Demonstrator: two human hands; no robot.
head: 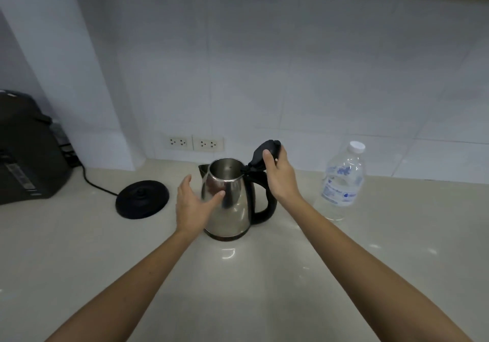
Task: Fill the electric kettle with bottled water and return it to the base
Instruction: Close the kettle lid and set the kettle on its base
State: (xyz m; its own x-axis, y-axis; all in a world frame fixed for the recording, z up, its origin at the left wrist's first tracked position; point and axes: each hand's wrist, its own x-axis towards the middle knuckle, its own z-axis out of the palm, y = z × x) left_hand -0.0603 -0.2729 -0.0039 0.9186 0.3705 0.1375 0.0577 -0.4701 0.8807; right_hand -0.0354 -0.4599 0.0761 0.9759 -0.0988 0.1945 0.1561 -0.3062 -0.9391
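The steel kettle is stood upright on the desk, off its black base just to the left; its lid is held raised by the right hand; the left hand is spread open against the body; the capped water bottle is stood to the right.

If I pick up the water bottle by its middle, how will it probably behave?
The water bottle looks thin-walled and clear, so it will probably dent under a firm squeeze. It seems nearly full, so likely heavy for its size. Its white cap is on, so spilling seems unlikely.
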